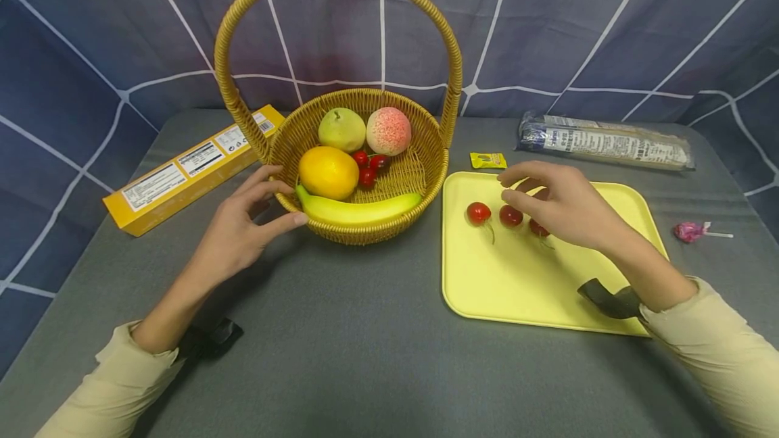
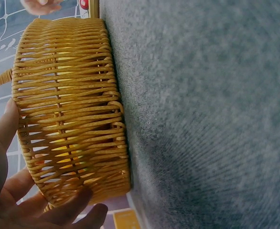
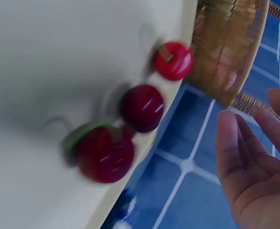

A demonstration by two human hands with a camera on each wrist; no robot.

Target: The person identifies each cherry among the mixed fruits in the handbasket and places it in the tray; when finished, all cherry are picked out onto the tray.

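On the upper part of the yellow tray (image 1: 535, 289) lie three red cherries (image 1: 510, 216) with stems, in a loose row, the right-hand one partly hidden by the right hand (image 1: 550, 203). That hand hovers over them, its fingers slightly bent and holding nothing, a narrow gap left between thumb and forefinger. Just left of the tray stands a wicker basket (image 1: 356, 235) with a tall arched handle; the left hand (image 1: 240, 222) holds its near left rim, thumb set well apart from the fingers. Inside the basket sit a green pear (image 1: 342, 130), a pink peach (image 1: 389, 131), a mango-like yellow fruit (image 1: 328, 173), more cherries (image 1: 368, 177) and a banana (image 1: 365, 211) along the front. Further out on the grey table (image 1: 341, 343) are a yellow-wrapped candy (image 1: 488, 160), a clear plastic packet (image 1: 608, 143), a pink lollipop (image 1: 690, 232) and, left of the basket, a long yellow carton (image 1: 193, 171).
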